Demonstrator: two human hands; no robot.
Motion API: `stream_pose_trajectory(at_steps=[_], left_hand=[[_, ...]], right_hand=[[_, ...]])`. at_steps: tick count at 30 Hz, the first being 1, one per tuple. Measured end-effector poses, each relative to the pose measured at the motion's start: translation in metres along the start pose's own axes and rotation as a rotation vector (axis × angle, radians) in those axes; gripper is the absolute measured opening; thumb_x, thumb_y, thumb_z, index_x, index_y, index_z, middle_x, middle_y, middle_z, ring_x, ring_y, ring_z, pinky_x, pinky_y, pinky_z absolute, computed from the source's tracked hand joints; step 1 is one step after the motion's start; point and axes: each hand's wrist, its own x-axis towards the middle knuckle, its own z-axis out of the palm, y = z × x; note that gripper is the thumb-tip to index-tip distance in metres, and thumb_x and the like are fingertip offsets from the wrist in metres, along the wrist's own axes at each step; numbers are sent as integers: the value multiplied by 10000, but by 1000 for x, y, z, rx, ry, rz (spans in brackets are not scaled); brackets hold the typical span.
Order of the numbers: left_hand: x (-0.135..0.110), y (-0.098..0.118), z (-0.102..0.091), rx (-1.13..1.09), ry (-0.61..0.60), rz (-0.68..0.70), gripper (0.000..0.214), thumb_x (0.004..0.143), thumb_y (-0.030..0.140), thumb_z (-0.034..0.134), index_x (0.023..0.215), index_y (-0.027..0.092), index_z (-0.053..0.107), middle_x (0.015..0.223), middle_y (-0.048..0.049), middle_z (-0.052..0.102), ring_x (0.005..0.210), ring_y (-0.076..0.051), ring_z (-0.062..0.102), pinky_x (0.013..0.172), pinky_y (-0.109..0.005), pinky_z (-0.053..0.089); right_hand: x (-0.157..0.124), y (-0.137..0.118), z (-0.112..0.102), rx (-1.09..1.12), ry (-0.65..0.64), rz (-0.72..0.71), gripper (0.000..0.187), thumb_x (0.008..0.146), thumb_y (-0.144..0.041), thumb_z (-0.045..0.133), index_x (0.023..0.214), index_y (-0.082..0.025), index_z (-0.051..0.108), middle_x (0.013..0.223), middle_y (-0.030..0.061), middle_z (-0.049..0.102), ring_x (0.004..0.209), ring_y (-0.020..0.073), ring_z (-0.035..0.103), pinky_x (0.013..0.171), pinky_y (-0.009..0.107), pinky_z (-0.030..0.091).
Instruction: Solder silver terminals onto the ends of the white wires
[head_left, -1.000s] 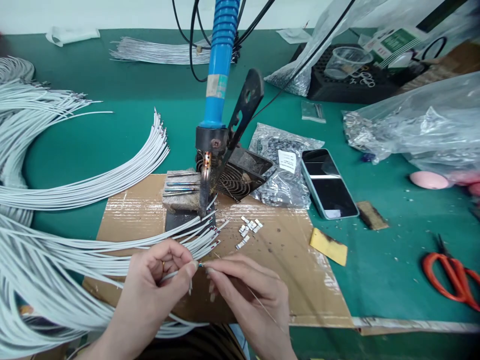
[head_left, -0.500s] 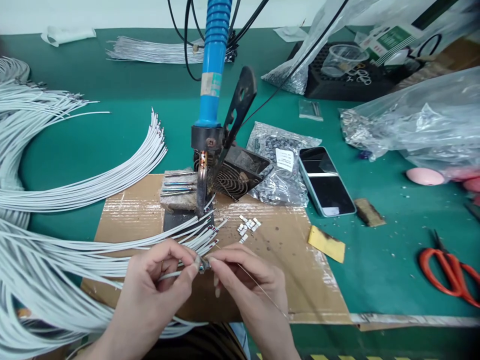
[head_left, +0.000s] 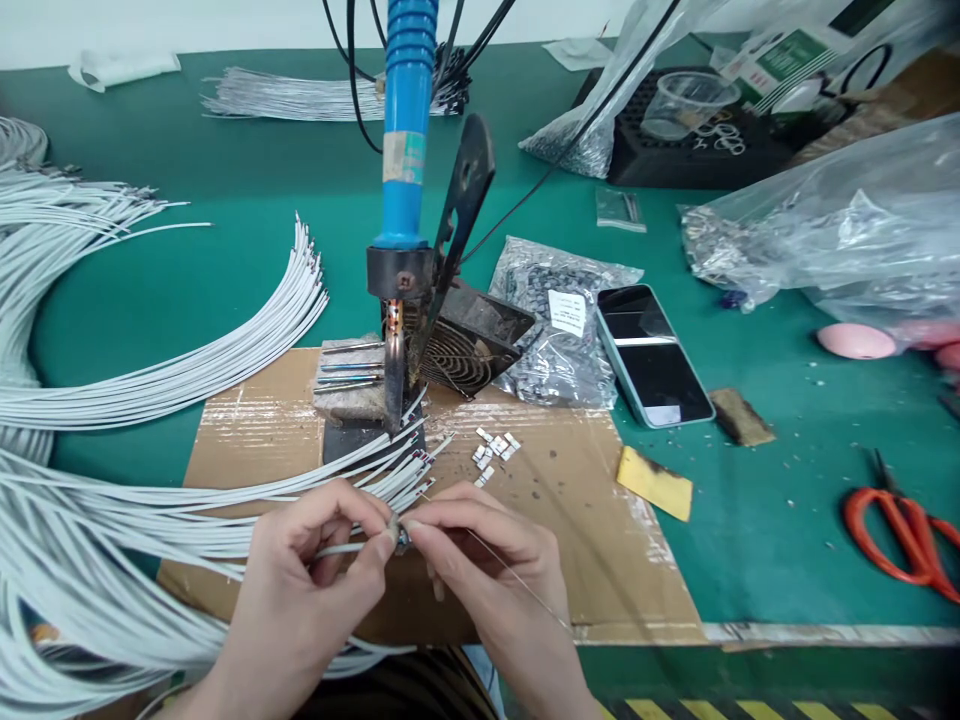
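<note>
My left hand (head_left: pixel 307 580) pinches a white cable (head_left: pixel 339 549) near its end, thumb against forefinger. At that end a small metallic piece (head_left: pixel 403 539) shows between the fingertips of both hands; its details are too small to make out. My right hand (head_left: pixel 495 570) is closed, thumb and forefinger pressed at this piece. A thin wire, like solder wire (head_left: pixel 519 580), runs across the right hand's fingers. Just beyond the hands lie the tips of a bundle of white cables (head_left: pixel 300 497). Above them a blue-handled soldering iron (head_left: pixel 406 205) is clamped upright, tip down.
Small white connector pieces (head_left: pixel 495 450) lie on the cardboard (head_left: pixel 585 540). To the right are a yellow sponge (head_left: pixel 654 484), a phone (head_left: pixel 656 355) and red-handled scissors (head_left: pixel 896 535). A small fan (head_left: pixel 469 345) stands behind the iron. More cable bundles (head_left: pixel 172 370) fill the left.
The camera view has shifted slightly, so the iron appears farther left. My right fingertips have moved a little closer to my left ones at the cable end.
</note>
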Motion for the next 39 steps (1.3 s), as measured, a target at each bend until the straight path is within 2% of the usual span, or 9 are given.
stream_pose_trajectory(at_steps=[18,20,24,26,29,32,34,36,39], left_hand=[[3,-7,4,15,13,118,131,711,147,756,611,182,680,701,-24,729,584,-128,601,487,-190,377],[5,-7,5,-7,4,121,138,717,143,752,612,185,672,691,-16,719,596,-134,620,503,-192,402],[7,-4,7,-5,50,68,128,732,164,750,632,185,672,703,0,711,632,-130,620,563,-195,431],[8,-3,7,2,73,58,117,734,175,749,647,184,672,735,1,720,644,-125,619,576,-191,430],[11,-3,8,17,114,47,115,724,179,754,655,184,663,760,-3,727,621,-116,593,553,-192,403],[13,-5,8,41,139,55,120,722,185,755,657,187,655,765,-12,733,601,-118,568,528,-204,379],[14,-6,9,49,147,72,119,732,189,748,664,192,650,768,-12,732,600,-122,574,524,-209,380],[15,-7,10,58,158,97,123,745,189,738,671,198,641,769,-3,728,592,-116,576,512,-208,374],[16,-8,11,81,187,127,116,762,180,722,684,201,639,785,8,732,588,-102,573,485,-203,340]], right_hand=[[-1,1,-2,-121,25,-93,130,891,-206,792,915,-300,879,762,12,727,546,108,575,476,209,469],[-3,1,-3,-187,30,-115,150,958,-251,725,967,-294,868,808,21,726,588,118,598,509,216,483],[-8,-2,-2,-256,51,-77,361,1109,-354,424,1185,-294,773,865,16,667,661,127,590,617,234,503],[-11,-3,-2,-237,103,-15,319,1113,-360,392,1257,-307,673,843,-9,656,679,134,567,646,240,482],[-12,-3,-1,-284,153,25,176,1087,-334,454,1011,-272,599,774,-29,590,676,141,512,610,246,413],[-9,-5,0,-349,134,-47,312,1072,-309,475,769,-236,466,749,-27,489,634,133,452,581,250,387],[-6,-6,3,-346,124,-129,286,1059,-281,491,778,-232,492,845,10,585,720,144,560,660,254,465],[-5,-6,6,-331,130,-185,229,1038,-245,532,810,-229,547,1022,75,698,918,190,676,797,291,539],[-5,-7,11,-315,149,-181,196,1008,-177,583,822,-237,566,1129,111,770,1040,221,743,880,320,588]])
